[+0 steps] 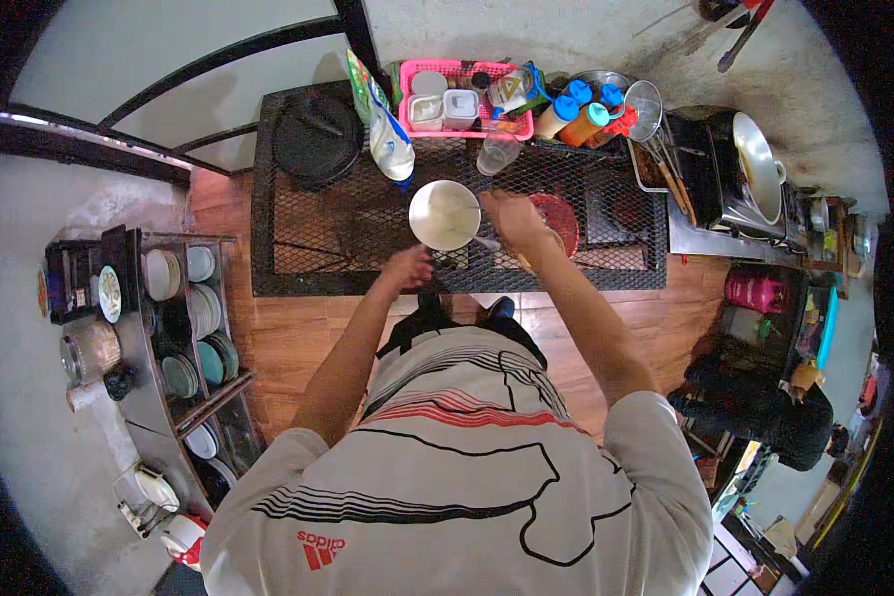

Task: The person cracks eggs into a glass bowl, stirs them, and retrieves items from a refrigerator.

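Observation:
A white round container [445, 216] with pale contents stands on the black metal mesh table [343, 283] in front of me. My right hand [514, 220] is closed around the handle of a utensil whose thin metal part reaches into the container. My left hand [410, 267] is by the container's near side, fingers curled; whether it touches the container is unclear. Partly behind my right hand and forearm lies a round red thing [559, 223]. Beyond the container are a clear plastic cup [498, 153] and a white, blue and green plastic bag [389, 141].
A pink basket [465, 134] of tubs, squeeze bottles [585, 125] and a dark round lid [318, 139] line the table's back. At right are a strainer [644, 112] and a large pan [758, 167] on a stove. A plate rack [216, 402] stands left. Another person [775, 410] is at far right.

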